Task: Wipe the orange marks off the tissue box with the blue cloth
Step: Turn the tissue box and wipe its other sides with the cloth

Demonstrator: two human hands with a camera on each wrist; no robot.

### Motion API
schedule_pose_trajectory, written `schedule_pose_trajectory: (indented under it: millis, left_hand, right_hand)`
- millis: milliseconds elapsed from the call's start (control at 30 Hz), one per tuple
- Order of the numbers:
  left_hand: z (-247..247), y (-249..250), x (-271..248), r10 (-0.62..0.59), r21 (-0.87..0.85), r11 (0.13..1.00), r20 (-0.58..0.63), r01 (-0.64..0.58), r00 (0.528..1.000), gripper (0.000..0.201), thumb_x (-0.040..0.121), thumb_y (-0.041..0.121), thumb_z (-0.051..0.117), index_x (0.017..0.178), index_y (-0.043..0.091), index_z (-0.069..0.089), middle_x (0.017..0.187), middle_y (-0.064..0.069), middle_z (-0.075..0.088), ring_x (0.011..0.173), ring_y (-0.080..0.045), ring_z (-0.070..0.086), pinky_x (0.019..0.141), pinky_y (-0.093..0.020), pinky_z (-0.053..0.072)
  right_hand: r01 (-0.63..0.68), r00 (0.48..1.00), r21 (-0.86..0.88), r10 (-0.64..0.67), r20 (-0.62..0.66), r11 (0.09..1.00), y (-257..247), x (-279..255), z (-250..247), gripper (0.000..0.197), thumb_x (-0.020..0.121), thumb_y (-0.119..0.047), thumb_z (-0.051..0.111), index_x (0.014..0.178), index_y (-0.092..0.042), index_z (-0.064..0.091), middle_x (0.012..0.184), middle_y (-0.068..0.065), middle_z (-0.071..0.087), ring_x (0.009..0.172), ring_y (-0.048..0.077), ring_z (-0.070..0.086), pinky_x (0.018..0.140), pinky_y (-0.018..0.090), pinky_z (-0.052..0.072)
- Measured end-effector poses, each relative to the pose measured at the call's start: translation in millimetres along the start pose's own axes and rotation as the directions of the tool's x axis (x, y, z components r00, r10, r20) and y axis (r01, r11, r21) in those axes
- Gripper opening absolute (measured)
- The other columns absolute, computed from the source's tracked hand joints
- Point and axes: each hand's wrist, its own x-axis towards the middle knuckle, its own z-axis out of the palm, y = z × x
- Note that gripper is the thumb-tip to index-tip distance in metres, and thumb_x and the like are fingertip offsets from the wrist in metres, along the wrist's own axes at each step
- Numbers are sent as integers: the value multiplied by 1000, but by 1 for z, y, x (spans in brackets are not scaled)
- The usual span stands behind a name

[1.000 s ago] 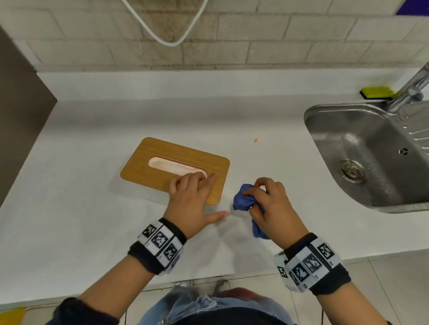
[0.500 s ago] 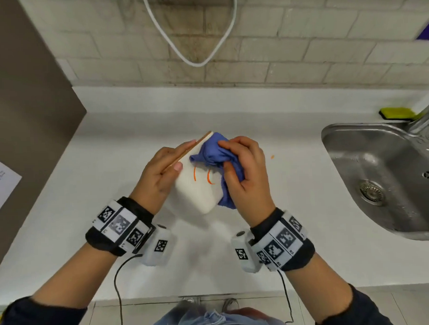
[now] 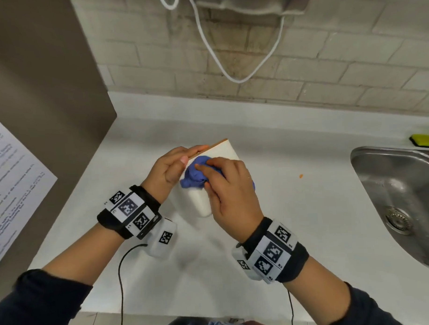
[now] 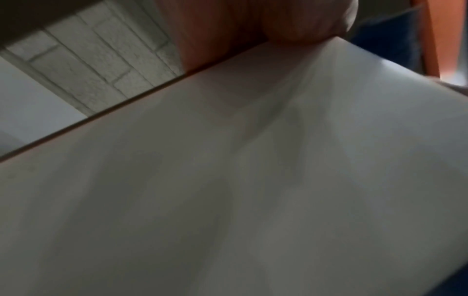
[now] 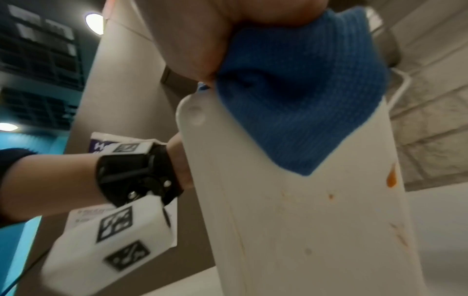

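The head view is evenly bright; the white bench shows soft, faint shadows beneath the wrists and mild sheen on the sink at its right. Straight lines bow toward the edges of that wide picture. The left wrist view is dim, grey and smeared with blur. In the right wrist view, ceiling lamps glare far left of the blue cloth, whose weave is sharp while nearer surfaces blur.
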Motion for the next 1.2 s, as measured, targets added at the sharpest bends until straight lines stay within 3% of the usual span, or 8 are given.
schedule_pose_trajectory:
  millis: [267, 367, 533, 600, 700, 967, 1100, 1200]
  left_hand:
    - [-15, -3, 9, -36, -102, 994, 33, 39, 999, 32, 85, 44, 43, 109, 37, 62, 111, 17, 66, 116, -11, 54, 105, -28, 37]
    - [-18, -6, 10, -48, -99, 994, 9, 49, 999, 33, 86, 40, 40, 109, 36, 63, 108, 17, 67, 114, -10, 55, 103, -26, 38]
    - [-15, -4, 9, -30, -80, 996, 6, 30, 1000, 33, 85, 40, 39, 108, 40, 63, 101, 12, 65, 105, -6, 56, 97, -19, 38]
    - [-14, -4, 9, -27, -75, 997, 1, 27, 1000, 33, 85, 41, 39, 108, 42, 62, 104, 3, 62, 106, -12, 54, 100, -28, 36]
    - [-15, -5, 10, -25, -72, 997, 28, 27, 999, 31, 84, 53, 44, 108, 43, 61, 105, 15, 66, 110, -11, 54, 103, -29, 36]
    - [-16, -5, 8, -17, -60, 998, 46, 19, 999, 37, 84, 54, 44, 113, 36, 61, 111, 20, 66, 117, -11, 53, 105, -29, 37]
    - [-18, -6, 7, -13, -45, 999, 38, 15, 999, 35, 86, 48, 43, 114, 34, 61, 111, -3, 65, 114, -20, 54, 105, -42, 34]
    - [-18, -3, 5, 0, -49, 999, 46, 2, 999, 40, 85, 52, 44, 115, 31, 60, 112, -7, 63, 112, -13, 54, 106, -37, 35]
  right_hand:
    - [382, 871, 86, -389, 300, 920, 24, 3, -15, 34, 80, -2, 45, 108, -15, 59, 110, 6, 49, 85, 31, 49, 76, 37, 41]
    - [308, 908, 72, -316, 275, 949, 43, 0, -26, 31, 81, -4, 40, 106, -16, 56, 110, 4, 45, 86, 30, 48, 77, 37, 40]
    - [-37, 993, 4, 36, 114, 999, 47, 25, -19, 31, 89, -15, 37, 105, -4, 61, 111, 20, 54, 89, 36, 50, 81, 38, 40]
    - [-22, 992, -3, 22, 122, 1000, 35, 35, -12, 31, 88, -16, 39, 105, -4, 62, 110, 20, 55, 89, 36, 50, 80, 37, 38]
    - [81, 970, 36, -87, 226, 996, 27, 34, -12, 30, 88, -15, 42, 109, -9, 63, 109, 16, 56, 89, 31, 48, 79, 39, 40]
    - [310, 805, 183, -360, 471, 933, 24, 4, -32, 32, 86, -5, 41, 101, -13, 67, 107, 13, 57, 84, 30, 48, 73, 44, 43]
    - [332, 794, 72, -320, 517, 941, 52, -6, -49, 31, 80, 0, 47, 99, -17, 64, 114, 1, 44, 89, 29, 47, 78, 36, 40]
    - [254, 867, -213, -125, 482, 943, 82, -19, -61, 41, 65, 9, 65, 96, -18, 63, 113, 4, 47, 86, 28, 49, 69, 34, 40]
